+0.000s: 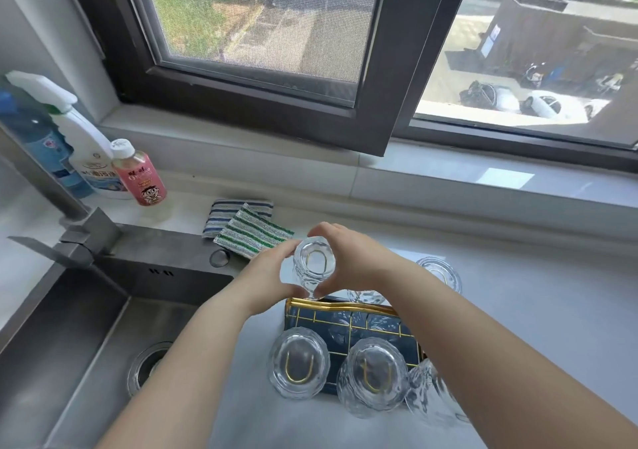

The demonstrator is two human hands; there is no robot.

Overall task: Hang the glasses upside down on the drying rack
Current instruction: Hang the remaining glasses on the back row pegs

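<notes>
A dark blue drying rack with gold wire pegs stands on the white counter. Both my hands hold one clear glass upside down over the rack's back left peg, whose gold loop shows through the base. My left hand grips its left side and my right hand its right side. Several more glasses hang upside down on pegs: one at the front left, one at the front middle, one at the front right and one at the back right.
A steel sink with a square tap lies to the left. Two striped cloths lie behind the rack. Cleaning bottles and a pink drink bottle stand at the back left. An open window frame juts over the sill.
</notes>
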